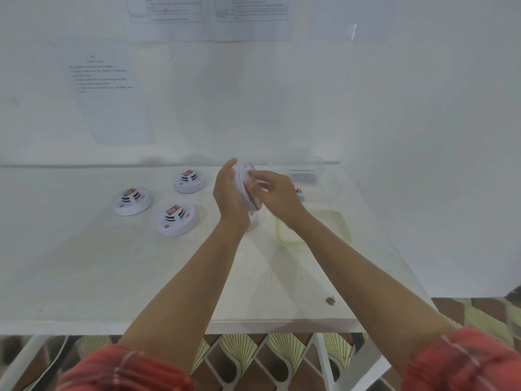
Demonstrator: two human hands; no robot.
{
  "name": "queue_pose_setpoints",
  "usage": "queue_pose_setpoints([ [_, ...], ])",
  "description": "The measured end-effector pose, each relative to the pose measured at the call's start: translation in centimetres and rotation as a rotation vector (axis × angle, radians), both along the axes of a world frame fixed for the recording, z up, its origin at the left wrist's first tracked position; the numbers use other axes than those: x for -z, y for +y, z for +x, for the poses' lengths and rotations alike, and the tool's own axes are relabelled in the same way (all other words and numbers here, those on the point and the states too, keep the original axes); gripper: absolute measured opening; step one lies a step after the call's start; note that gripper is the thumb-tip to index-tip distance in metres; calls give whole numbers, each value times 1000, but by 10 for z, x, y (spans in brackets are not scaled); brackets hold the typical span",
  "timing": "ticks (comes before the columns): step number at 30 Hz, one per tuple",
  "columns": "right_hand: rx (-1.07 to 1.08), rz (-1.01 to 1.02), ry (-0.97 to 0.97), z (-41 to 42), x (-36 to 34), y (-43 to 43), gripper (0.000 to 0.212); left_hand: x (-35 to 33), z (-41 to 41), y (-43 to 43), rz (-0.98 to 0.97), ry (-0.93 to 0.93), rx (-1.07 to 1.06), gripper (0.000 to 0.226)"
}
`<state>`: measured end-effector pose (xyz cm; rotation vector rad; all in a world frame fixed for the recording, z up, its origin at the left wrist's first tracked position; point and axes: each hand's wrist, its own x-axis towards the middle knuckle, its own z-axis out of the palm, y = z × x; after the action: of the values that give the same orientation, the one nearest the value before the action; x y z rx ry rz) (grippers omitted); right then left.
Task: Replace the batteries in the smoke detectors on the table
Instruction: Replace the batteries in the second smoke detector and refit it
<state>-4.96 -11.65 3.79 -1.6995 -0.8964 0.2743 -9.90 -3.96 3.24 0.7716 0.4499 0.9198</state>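
Observation:
My left hand (229, 193) holds a white round smoke detector (244, 179) on edge above the table. My right hand (277, 193) grips the detector's right side, fingers curled on it near an orange spot. Another white piece (251, 221) lies on the table just under my left wrist, mostly hidden. Three more white smoke detectors lie face up to the left, each with a red-labelled top: one at the far left (132, 201), one behind (188, 180) and one in front (176, 219).
A clear container with a green rim (338, 221) sits right of my hands, partly under my right forearm. A clear tray (301, 175) with dark batteries stands behind it, and a small loose item (299, 191) lies beside it. Printed sheets hang on the white wall.

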Motion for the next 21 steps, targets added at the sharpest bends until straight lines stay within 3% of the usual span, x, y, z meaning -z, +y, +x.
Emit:
queue_pose_setpoints([
  [3, -150, 21, 486, 5, -17, 0, 19, -3, 1, -1, 307, 151, -31, 27],
  [5, -170, 59, 579, 10, -18, 4, 20, -5, 3, -4, 376, 206, 38, 37],
  [8, -114, 141, 650, 18, -8, 15, 43, -10, 6, 6, 300, 266, 67, 42],
  [11, -127, 271, 843, 29, 4, 21, 35, -12, 4, 23, 234, 393, 58, 44],
  [13, -160, 375, 986, 39, 13, 28, 38, -6, -1, 35, 133, 464, 134, 32],
  [15, -171, 429, 1048, 44, 18, 39, 42, 2, -5, 45, 18, 433, 267, 20],
  [17, -169, 439, 1034, 47, 20, 51, 30, 10, -4, 56, -25, 329, 312, 24],
  [19, -158, 390, 967, 53, 21, 63, 22, 14, 1, 71, -38, 243, 327, 26],
  [21, -174, 296, 850, 61, 22, 75, 33, 15, 7, 85, -37, 203, 341, 25],
])
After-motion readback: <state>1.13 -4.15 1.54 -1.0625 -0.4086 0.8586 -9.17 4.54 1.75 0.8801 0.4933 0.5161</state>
